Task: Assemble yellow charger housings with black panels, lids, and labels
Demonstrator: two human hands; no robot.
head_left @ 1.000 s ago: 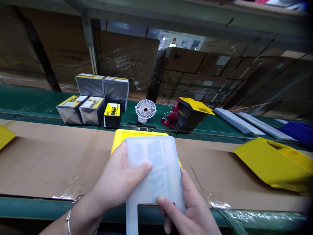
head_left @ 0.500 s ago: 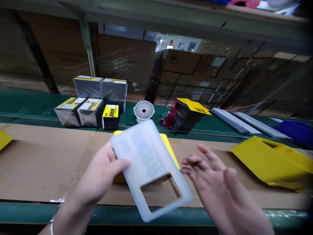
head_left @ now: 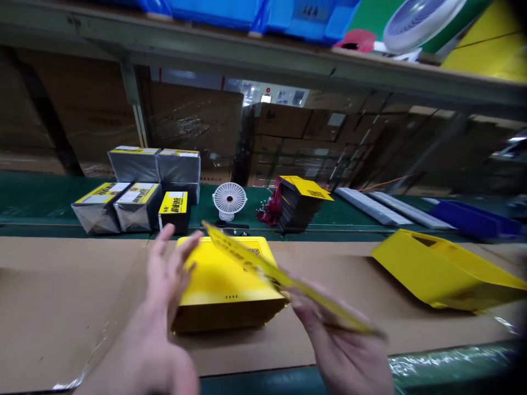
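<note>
Above the cardboard, the right hand grips a tilted yellow card; the left hand, spread and released, is near a yellow box.

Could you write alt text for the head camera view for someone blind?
A right hand holds a thin yellow panel, tilted and blurred, near a yellow case on a cardboard-covered bench; the left hand is open beside the case. Behind are a white fan, wrapped boxes with yellow labels, and a dark stack with red cords.
</note>
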